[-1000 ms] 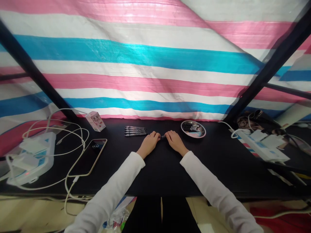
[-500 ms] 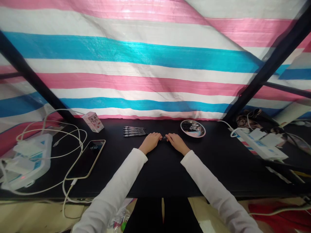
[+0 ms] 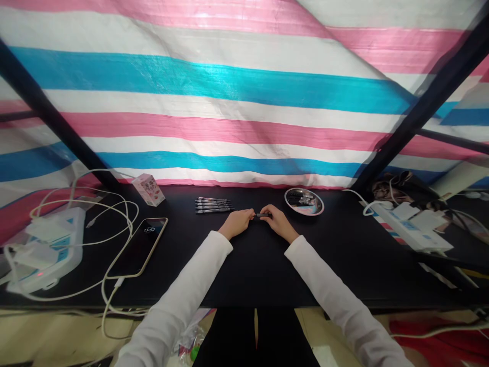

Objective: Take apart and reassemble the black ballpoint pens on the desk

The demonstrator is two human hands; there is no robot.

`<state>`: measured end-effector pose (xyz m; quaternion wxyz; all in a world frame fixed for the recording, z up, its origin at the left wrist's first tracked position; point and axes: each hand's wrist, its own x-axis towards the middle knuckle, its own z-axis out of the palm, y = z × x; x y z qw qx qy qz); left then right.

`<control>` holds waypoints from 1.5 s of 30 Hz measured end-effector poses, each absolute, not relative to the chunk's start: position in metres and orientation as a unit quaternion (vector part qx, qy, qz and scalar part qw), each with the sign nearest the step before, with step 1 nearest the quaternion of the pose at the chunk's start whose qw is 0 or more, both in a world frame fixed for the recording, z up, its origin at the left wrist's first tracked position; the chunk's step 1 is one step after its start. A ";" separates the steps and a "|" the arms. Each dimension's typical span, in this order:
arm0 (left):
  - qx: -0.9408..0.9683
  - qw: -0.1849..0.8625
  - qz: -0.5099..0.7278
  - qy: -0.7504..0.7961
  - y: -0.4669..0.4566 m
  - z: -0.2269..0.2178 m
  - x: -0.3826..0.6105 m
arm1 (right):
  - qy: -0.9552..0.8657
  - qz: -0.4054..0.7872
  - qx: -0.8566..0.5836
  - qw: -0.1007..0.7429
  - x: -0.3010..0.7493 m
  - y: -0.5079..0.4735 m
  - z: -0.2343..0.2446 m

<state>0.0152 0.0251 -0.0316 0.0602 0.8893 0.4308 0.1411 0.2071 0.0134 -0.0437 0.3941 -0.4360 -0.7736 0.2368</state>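
A slim black pen (image 3: 262, 215) is grasped near the far edge of a black desk (image 3: 244, 275), around its middle, between the fingertips of a left hand (image 3: 237, 223) and a right hand (image 3: 278, 223), both curled lightly inward, with the forearms covered by long white sleeves (image 3: 194, 272). Only a short stretch of the barrel is shown between the fingers; the rest is hidden, and the end carrying the tip cannot be told. Its long axis is laid roughly level, running left to right across the person's front and nearly parallel to the desk's far edge. A barrel this thin is judged best held by the fingertips, with the wrists kept low and the pressure even, so that it is not rolled or dropped. Just left of the hands, a neat row of black pens (image 3: 214, 205) is laid side by side, while a round, shallow silver dish (image 3: 304, 202) holding dark pens stands toward the far edge on the right. A gold-rimmed smartphone (image 3: 139, 247) is placed toward the left edge.
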 end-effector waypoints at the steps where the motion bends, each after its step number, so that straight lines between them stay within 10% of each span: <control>1: 0.890 0.060 0.142 0.429 0.025 -0.032 0.015 | -0.779 0.228 -0.436 0.389 0.207 0.012 -0.043; 10: 0.895 0.050 0.140 0.420 0.024 -0.032 0.015 | -0.830 0.060 -0.491 0.257 0.207 0.014 -0.045; 45: 0.896 0.039 0.132 0.423 0.022 -0.029 0.016 | -0.831 0.066 -0.473 0.287 0.205 0.007 -0.038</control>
